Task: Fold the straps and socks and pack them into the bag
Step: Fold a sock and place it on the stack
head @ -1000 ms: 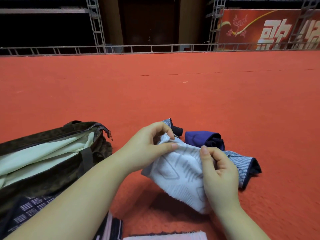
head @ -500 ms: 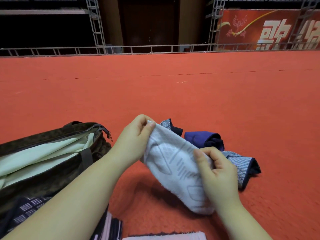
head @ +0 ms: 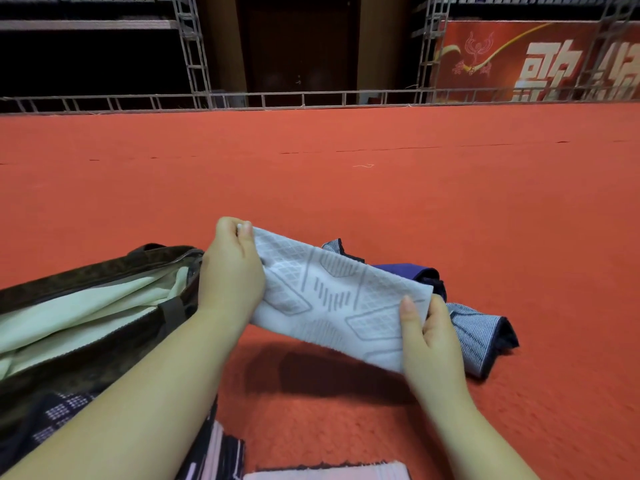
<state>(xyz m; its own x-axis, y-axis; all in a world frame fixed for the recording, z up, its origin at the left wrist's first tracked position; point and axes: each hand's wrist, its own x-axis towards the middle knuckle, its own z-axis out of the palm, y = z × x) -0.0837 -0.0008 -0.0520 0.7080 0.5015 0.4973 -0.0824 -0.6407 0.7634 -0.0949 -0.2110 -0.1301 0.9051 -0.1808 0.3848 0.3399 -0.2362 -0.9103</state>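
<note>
Slip risk: white sock (head: 341, 304) hangs stretched above the carpet, left hand (head: 232, 271) pinching its 10 o'clock corner, right hand (head: 429, 337) its 4 o'clock end; either pinch loosening probably drops it unfolded.

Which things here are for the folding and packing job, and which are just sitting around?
For the job:
- white patterned sock, stretched between left hand and right hand
- open brown bag
- blue-striped sock and purple cloth on the carpet

Just there:
- red carpet
- metal railing
- red banner
</note>
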